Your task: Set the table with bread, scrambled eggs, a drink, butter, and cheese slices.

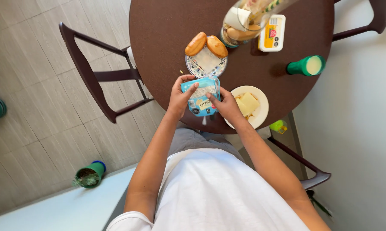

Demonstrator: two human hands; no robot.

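Both my hands hold a light-blue food package (200,97) over the near edge of a round dark-brown table (167,38). My left hand (180,95) grips its left side, thumb on top. My right hand (225,104) grips its right side, fingers at the top corner. Just right of the package sits a white plate (262,112) with pale yellow cheese slices (247,104). Beyond the package, a patterned plate (206,67) carries two bread rolls (206,44).
A clear bag of rolls (243,23) and a white butter tub (272,33) lie at the far side. A green cup (306,66) lies at the right. Dark chairs (94,77) stand left and right. A green pot (89,175) sits on the floor.
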